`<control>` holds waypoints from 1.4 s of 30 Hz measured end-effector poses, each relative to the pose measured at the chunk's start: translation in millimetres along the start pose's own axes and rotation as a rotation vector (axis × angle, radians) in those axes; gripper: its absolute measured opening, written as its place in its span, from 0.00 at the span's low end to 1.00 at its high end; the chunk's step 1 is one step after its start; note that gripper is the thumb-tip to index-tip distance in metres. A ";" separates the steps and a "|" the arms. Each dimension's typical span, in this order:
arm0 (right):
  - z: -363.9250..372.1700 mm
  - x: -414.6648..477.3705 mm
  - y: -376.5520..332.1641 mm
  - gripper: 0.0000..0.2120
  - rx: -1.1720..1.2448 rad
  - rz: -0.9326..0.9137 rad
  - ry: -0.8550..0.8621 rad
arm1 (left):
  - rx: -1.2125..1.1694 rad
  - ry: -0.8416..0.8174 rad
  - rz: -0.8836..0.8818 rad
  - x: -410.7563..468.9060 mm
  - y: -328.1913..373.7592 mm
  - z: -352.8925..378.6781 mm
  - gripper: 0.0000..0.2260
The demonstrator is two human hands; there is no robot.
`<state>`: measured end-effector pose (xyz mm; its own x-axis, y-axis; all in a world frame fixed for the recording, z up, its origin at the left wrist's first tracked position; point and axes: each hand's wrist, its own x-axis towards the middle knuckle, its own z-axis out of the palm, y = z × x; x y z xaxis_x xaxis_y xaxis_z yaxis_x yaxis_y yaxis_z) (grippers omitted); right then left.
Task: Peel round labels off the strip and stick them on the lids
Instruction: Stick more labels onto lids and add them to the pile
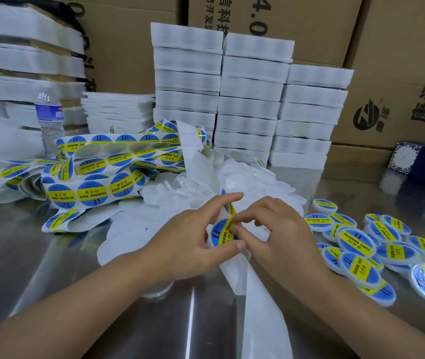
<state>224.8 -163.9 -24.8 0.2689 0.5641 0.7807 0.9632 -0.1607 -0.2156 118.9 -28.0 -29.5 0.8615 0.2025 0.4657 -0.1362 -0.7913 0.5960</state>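
Step in hand: peel. My left hand pinches the backing strip between thumb and fingers, index finger out straight. My right hand is curled, thumb and index nipping the edge of a round blue-and-yellow "SOLDERING PASTE" label. The label looks partly lifted; can't tell how much of it adheres to the backing.

All this is over the middle of the steel worktop, on the side near me, with the spent strip trailing toward my edge. Bare lids are heaped just behind my hands. Labelled lids are piled toward the right edge. The loose label strip is tangled toward the left rear.

Next, as I judge it: pull the label fully clear without letting it fold on itself, grab a bare lid from the heap, centre the label, press it flat. The left hand likely has to drop the strip to fetch the lid.
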 end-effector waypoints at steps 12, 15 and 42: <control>-1.1 -0.4 -1.5 0.06 0.058 0.021 -0.040 | -0.337 -0.013 -0.070 1.6 0.1 2.5 0.24; 1.2 -4.2 -3.9 0.04 0.114 0.019 -0.142 | -0.486 0.025 -0.185 6.5 1.2 3.0 0.18; -5.9 -6.5 -19.2 0.22 0.493 0.105 -0.272 | -0.460 0.223 -0.494 19.0 -13.8 -7.1 0.17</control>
<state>204.6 -169.2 -22.3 0.2921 0.7640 0.5754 0.8018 0.1324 -0.5828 133.6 -9.1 -24.1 0.7619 0.6269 0.1630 0.0096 -0.2625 0.9649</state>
